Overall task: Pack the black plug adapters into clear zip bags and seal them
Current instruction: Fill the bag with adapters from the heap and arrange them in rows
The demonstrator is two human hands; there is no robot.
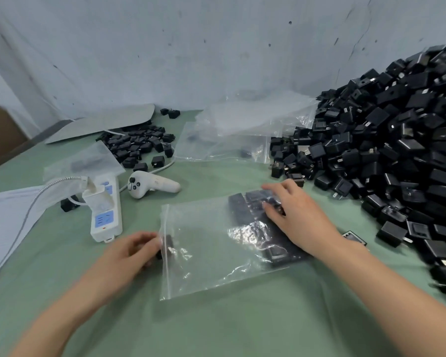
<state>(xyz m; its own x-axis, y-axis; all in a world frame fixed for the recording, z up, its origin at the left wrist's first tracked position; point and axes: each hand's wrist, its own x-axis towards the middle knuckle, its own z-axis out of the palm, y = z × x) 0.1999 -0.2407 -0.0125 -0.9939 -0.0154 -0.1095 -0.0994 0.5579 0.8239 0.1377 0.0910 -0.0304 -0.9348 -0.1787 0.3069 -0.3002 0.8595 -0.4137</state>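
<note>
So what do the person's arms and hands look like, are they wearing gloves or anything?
No gloves. Both the left hand and the right hand are bare, and so are both forearms, right down to the bottom edge of the picture. No sleeves show at all. I can't see any rings, watch or bracelet either. The left hand looks a bit blurry, so tiny details there are hard to tell.
</note>
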